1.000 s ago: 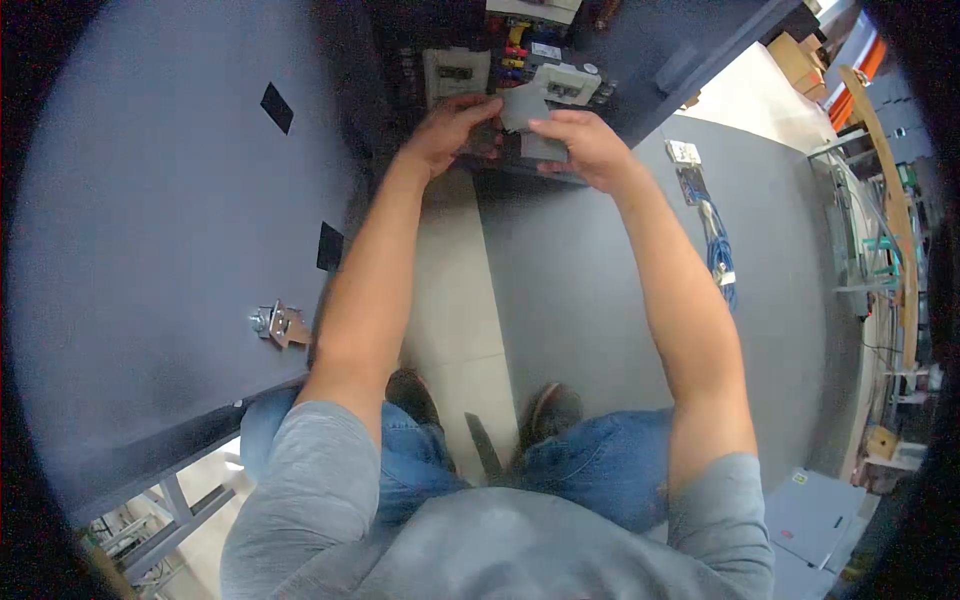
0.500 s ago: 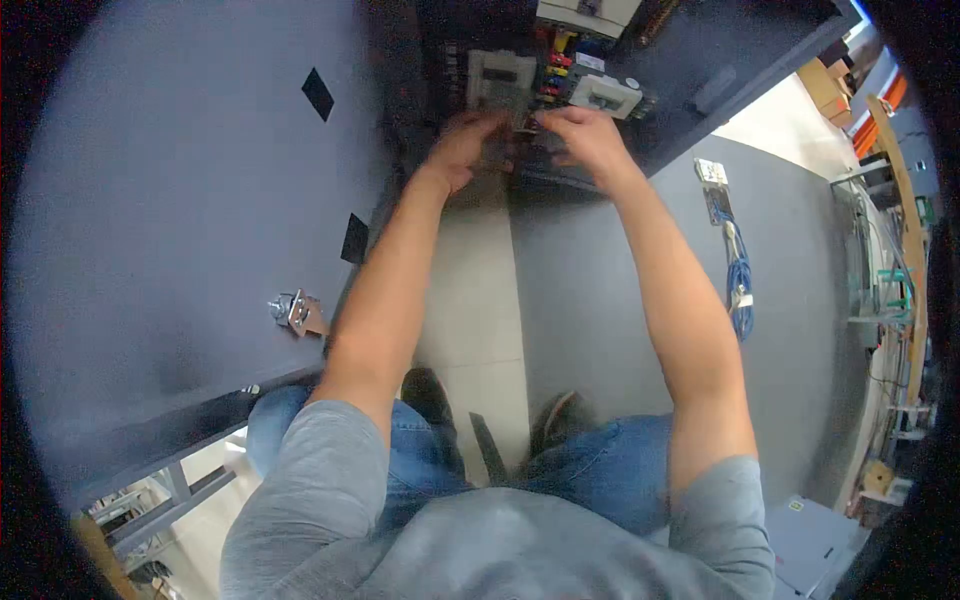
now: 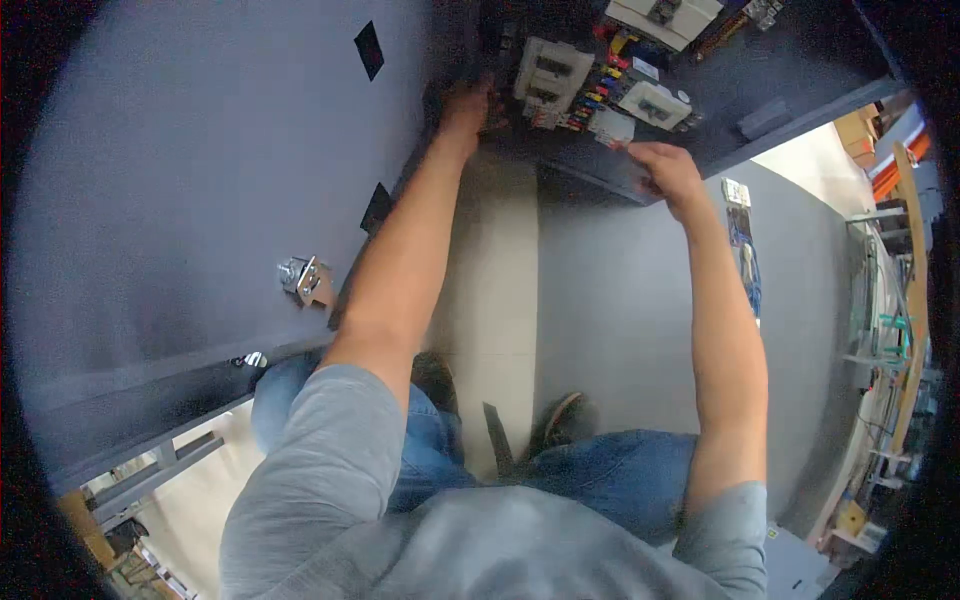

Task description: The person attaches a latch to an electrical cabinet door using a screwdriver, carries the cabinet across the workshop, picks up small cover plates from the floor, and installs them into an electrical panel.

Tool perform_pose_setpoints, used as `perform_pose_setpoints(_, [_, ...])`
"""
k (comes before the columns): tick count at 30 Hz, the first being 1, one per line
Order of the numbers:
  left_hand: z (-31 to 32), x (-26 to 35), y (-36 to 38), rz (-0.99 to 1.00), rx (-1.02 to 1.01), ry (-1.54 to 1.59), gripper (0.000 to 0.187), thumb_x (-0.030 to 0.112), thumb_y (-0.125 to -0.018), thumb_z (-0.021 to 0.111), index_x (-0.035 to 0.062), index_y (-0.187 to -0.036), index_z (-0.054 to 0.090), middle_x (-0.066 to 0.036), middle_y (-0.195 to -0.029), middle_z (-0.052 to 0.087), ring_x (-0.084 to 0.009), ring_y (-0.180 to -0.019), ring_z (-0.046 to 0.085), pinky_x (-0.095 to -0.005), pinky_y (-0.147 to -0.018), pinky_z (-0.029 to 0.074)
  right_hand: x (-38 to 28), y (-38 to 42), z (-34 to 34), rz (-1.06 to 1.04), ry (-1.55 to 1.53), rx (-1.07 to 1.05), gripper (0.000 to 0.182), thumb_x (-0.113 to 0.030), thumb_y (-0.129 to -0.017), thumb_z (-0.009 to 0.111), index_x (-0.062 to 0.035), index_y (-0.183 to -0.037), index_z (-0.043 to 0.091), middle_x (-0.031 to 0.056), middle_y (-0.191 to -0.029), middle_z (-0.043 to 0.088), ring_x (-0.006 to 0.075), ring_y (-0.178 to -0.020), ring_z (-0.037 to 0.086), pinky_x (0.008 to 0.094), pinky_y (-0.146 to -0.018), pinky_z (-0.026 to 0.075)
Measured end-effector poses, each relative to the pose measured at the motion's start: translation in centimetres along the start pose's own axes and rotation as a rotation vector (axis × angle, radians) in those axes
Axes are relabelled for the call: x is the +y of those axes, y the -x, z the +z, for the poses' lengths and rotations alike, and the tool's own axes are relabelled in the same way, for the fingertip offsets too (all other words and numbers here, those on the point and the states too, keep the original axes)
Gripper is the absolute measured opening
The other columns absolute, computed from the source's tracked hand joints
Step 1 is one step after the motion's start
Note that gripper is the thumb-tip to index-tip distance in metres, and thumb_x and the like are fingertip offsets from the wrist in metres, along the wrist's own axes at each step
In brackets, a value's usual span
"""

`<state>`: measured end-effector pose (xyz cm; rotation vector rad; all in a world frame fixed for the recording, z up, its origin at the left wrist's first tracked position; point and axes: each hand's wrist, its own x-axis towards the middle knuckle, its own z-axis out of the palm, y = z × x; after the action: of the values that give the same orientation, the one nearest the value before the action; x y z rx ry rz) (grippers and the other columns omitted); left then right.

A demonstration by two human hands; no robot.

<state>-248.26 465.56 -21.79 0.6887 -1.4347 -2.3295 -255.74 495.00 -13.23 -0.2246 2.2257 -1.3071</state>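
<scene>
My left hand [image 3: 468, 112] reaches into the shadow at the cabinet's left side, left of a pale circuit breaker [image 3: 552, 75]. Its fingers are dim and blurred but look spread, with nothing visible in them. My right hand [image 3: 670, 175] is at the cabinet's lower front, thumb and index finger pinched together. Those fingertips are right at the lower edge of a white block [image 3: 612, 125]; what they hold, if anything, I cannot make out. Red, yellow and blue terminals [image 3: 594, 97] run between the breaker and a smaller pale breaker [image 3: 655, 104].
A large grey door [image 3: 200, 180] with a metal latch [image 3: 305, 280] stands on the left. Another grey panel [image 3: 630, 300] spreads below the cabinet on the right, with a blue cable bundle [image 3: 748, 265] on it. A larger pale breaker [image 3: 665, 18] sits higher up.
My hands have moved apart: the right one away to the right and slightly down, the left one off the breaker toward the cabinet's left side. The view has shifted, showing more of the breakers.
</scene>
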Motion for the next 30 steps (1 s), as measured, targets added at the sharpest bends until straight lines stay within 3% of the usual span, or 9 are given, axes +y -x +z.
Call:
perform_pose_setpoints(4, [-0.5,-1.0,-2.2,-0.023,0.002,0.088,0.026,0.033,-0.094,0.057,0.0107,-0.106,0.06,-0.007,-0.089,0.061,-0.0201,-0.078,0.061,-0.0382,-0.059,0.059,1.9,-1.0,-1.1,0.025,-0.05,0.057,0.026,-0.027,-0.086,0.067,-0.0063,-0.101,0.071,0.0013,-0.09,0.067,0.011,-0.074,0.059,0.0257,-0.056,0.05])
perform_pose_setpoints(7, [-1.0,-2.0,-4.5,0.009,0.042,0.075,0.026,0.032,-0.095,0.056,0.0094,-0.109,0.06,-0.008,-0.094,0.061,-0.0198,-0.083,0.062,-0.039,-0.061,0.06,1.1,-0.1,-0.9,0.049,-0.004,0.062,0.029,-0.027,-0.087,0.067,-0.006,-0.108,0.068,0.001,-0.093,0.063,0.0129,-0.077,0.059,0.0273,-0.065,0.053])
perform_pose_setpoints(10, [0.3,0.6,-1.1,0.049,-0.11,0.169,0.027,0.03,-0.096,0.054,0.0088,-0.113,0.059,-0.008,-0.1,0.06,-0.021,-0.086,0.062,-0.0408,-0.065,0.061,1.6,-0.6,-0.9,0.042,0.001,0.033,0.03,-0.027,-0.087,0.067,-0.0061,-0.108,0.067,0.0017,-0.093,0.063,0.0133,-0.078,0.059,0.0278,-0.066,0.053])
perform_pose_setpoints(13, [0.5,1.4,-1.0,0.034,-0.088,0.09,0.03,0.03,-0.096,0.053,0.0096,-0.118,0.056,-0.006,-0.105,0.06,-0.0229,-0.087,0.062,-0.0421,-0.068,0.061,1.5,-0.6,-0.5,0.048,0.012,0.034,0.029,-0.027,-0.087,0.067,-0.0058,-0.107,0.068,0.0018,-0.091,0.063,0.0131,-0.077,0.059,0.0286,-0.067,0.052])
perform_pose_setpoints(16, [0.8,0.9,-2.0,-0.015,-0.015,0.142,0.031,0.03,-0.096,0.053,0.0107,-0.121,0.055,-0.006,-0.104,0.059,-0.0236,-0.088,0.061,-0.043,-0.069,0.061,1.8,-0.5,-0.3,0.014,0.018,0.078,0.026,-0.026,-0.085,0.068,-0.0048,-0.1,0.071,0.0022,-0.087,0.066,0.012,-0.07,0.06,0.027,-0.055,0.051])
perform_pose_setpoints(22, [-0.1,-0.1,-4.0,0.096,-0.064,-0.016,0.027,0.028,-0.096,0.053,0.0104,-0.116,0.057,-0.008,-0.097,0.059,-0.0233,-0.088,0.061,-0.0439,-0.068,0.061,2.0,-0.5,-0.7,0.021,0.009,0.052,0.026,-0.026,-0.085,0.068,-0.0056,-0.101,0.071,0.0007,-0.083,0.066,0.011,-0.068,0.059,0.0268,-0.055,0.051])
perform_pose_setpoints(25, [0.6,0.5,-2.0,0.053,-0.038,0.161,0.035,0.032,-0.092,0.06,0.0061,-0.114,0.051,-0.012,-0.101,0.057,-0.024,-0.092,0.061,-0.0447,-0.066,0.06,1.7,0.0,-0.5,0.017,0.008,0.067,0.025,-0.027,-0.085,0.068,-0.0057,-0.099,0.071,-0.0006,-0.082,0.065,0.0107,-0.066,0.058,0.0265,-0.054,0.05])
perform_pose_setpoints(30, [0.0,-0.1,-3.3,0.058,-0.06,0.127,0.045,0.031,-0.093,0.059,0.0051,-0.128,0.046,-0.013,-0.106,0.059,-0.0259,-0.086,0.063,-0.0419,-0.065,0.06,2.8,-0.8,-0.8,0.014,-0.005,0.06,0.023,-0.027,-0.085,0.068,-0.0074,-0.097,0.07,-0.0018,-0.078,0.062,0.0107,-0.067,0.057,0.0261,-0.054,0.05])
